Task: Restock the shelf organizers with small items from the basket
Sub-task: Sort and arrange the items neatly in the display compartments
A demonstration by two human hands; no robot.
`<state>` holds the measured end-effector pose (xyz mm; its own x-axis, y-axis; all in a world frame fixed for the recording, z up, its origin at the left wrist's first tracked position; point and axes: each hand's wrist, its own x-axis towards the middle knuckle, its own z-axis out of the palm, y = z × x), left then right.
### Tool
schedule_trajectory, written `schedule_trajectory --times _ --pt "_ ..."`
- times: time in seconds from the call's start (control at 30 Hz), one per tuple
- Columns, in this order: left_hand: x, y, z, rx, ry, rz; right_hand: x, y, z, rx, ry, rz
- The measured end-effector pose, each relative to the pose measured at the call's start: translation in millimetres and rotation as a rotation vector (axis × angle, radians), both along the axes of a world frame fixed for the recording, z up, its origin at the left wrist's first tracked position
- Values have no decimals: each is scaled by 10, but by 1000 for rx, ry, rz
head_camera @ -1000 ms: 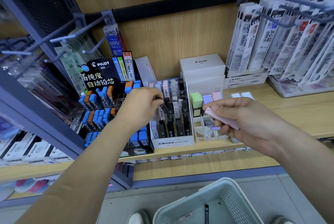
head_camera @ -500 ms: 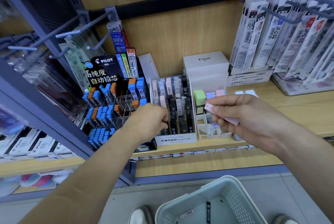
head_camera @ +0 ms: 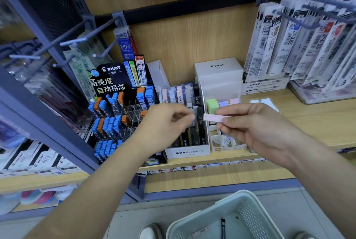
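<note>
Right hand (head_camera: 256, 128) in a pinch on a slim pale-pink lead case (head_camera: 213, 118); left hand (head_camera: 163, 125) blurred, grip unclear.

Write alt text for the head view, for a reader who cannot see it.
A person's right hand pinches a slim pale pink case in front of a stocked MONO organizer on a wooden shelf; the left hand, blurred, is close to the case's free end. A pale basket stands below.

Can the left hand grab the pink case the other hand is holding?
Probably yes: nothing lies between the left hand and the free end of the pale pink flat plastic case.
</note>
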<state>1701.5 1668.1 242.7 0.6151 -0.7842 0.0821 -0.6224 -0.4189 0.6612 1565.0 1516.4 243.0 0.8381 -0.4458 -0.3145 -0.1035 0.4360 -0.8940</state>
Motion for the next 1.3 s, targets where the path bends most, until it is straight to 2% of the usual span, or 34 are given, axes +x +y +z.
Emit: schedule_trajectory --times 0.03,0.07,0.17,0.23,0.4,0.47,0.57,0.63,0.73,0.9,1.07,1.17,1.23,1.3 --pt "-79 -7 75 -93 145 -20 5 15 -1 7 -3 1" --pt "-141 -18 114 -126 192 -46 9 33 -1 12 -6 2" --pt "-221 -51 99 -125 87 -49 5 68 17 25 -23 3" --pt "-193 -55 66 -147 102 -32 -6 69 33 55 -55 14" --pt "-178 -54 88 -175 495 -26 0 64 28 -20 -84 28" --pt "-201 -56 85 -133 568 -58 6 68 18 -47 -72 22" --pt "-203 -46 66 -80 494 -96 15 84 6 -67 -54 36" --pt "-173 -44 82 -140 419 -44 25 90 -9 -85 -25 33" --pt "-108 -40 147 -294 461 31 40 111 -38 -159 37 63" --pt "-83 -14 179 -249 481 -20 69 195 -62 -259 32 160" --pt "115 109 286 -398 480 125 69 157 -51 -238 37 101" --pt "288 209 292 -403 298 247 54 133 -47 -249 64 93" --pt "369 247 246 -310 85 312 46 114 -45 -255 82 83" --pt "406 247 179 -233 -54 349 42 93 -38 -250 96 70"
